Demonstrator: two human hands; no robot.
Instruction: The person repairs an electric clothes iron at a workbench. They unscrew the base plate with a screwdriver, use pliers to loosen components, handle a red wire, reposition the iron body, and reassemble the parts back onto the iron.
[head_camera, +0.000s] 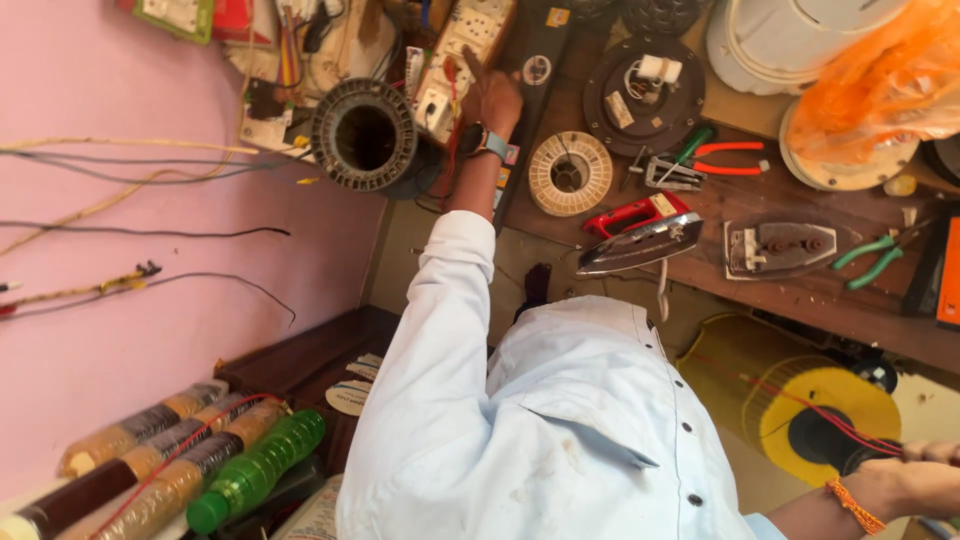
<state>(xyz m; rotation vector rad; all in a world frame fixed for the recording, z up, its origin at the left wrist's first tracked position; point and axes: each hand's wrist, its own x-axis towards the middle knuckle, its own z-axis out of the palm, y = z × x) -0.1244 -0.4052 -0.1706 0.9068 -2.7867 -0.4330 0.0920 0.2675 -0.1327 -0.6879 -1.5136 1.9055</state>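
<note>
L hand (490, 95) reached far up, fingers spread on switchboard (455, 60); R hand (905, 480) pinched red wire (810, 405) low right.

Your left arm stretches far forward, sleeve to the wrist, left hand (490, 97) spread flat; your right hand (915, 480) stays low, its grip closed tight.

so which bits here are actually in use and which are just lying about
In use:
- left hand reaching to the switch board
- right hand at the red wire by the yellow fan guard

Lying about:
- clothes iron
- iron soleplate
- red pliers
- green pliers
- coil winding
- green bottle
</note>
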